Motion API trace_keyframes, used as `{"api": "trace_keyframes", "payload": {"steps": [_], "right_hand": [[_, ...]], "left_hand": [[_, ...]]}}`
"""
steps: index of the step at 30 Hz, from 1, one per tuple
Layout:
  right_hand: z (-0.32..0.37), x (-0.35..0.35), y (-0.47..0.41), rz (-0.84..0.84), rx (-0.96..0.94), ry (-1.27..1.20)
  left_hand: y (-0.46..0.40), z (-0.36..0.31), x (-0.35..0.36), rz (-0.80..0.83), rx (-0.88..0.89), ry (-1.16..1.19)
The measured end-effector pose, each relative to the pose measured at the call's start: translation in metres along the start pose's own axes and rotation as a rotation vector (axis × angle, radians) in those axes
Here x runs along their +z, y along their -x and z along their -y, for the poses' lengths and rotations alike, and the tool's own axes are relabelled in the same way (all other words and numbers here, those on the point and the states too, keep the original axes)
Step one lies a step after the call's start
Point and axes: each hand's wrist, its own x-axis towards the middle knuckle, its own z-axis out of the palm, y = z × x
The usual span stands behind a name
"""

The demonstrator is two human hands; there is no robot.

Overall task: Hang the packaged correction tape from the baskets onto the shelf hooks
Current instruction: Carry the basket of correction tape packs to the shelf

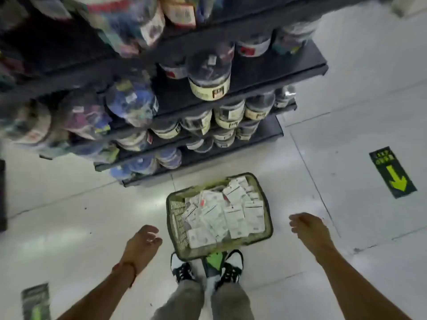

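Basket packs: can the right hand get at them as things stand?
Probably yes. The right hand hangs empty beside the basket, to its right and apart from it. The basket is open on top, the white packs lie heaped and bare, and nothing stands between hand and packs.

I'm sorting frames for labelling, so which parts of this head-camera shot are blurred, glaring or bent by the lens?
Head view: the dark shelves with jars and bagged goods smear with motion blur, worst top left; the pale tiled floor carries soft glare patches; the wide lens tilts and bows the shelf edges; the green mesh basket of white packets is fairly sharp, print unreadable; both empty hands, left and right, are slightly soft.
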Motion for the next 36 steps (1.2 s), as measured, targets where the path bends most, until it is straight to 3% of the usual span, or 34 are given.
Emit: {"api": "trace_keyframes", "payload": {"steps": [4, 7, 13, 17, 24, 29, 36], "right_hand": [[-0.046, 0.076, -0.112, 0.008, 0.014, 0.102], [-0.086, 0.124, -0.184, 0.073, 0.034, 0.157], [-0.147, 0.178, -0.254, 0.107, -0.053, 0.092], [-0.149, 0.175, -0.238, 0.065, -0.034, -0.045], [-0.08, 0.127, -0.098, 0.1, -0.015, 0.028], [0.023, 0.104, 0.038, 0.145, -0.187, 0.178], [0.187, 0.175, 0.195, 0.286, -0.443, 0.223]], "left_hand": [[-0.12, 0.028, 0.08, 0.097, -0.142, -0.033], [-0.194, 0.065, 0.134, 0.02, -0.236, -0.039], [-0.263, 0.119, 0.189, -0.05, -0.285, 0.512], [-0.262, 0.125, 0.18, -0.03, -0.213, 0.565], [-0.144, 0.122, 0.069, -0.035, -0.218, 0.636], [-0.011, 0.146, -0.067, -0.079, -0.178, 0.773], [0.09, 0.25, -0.24, -0.22, -0.134, 1.057]]}}
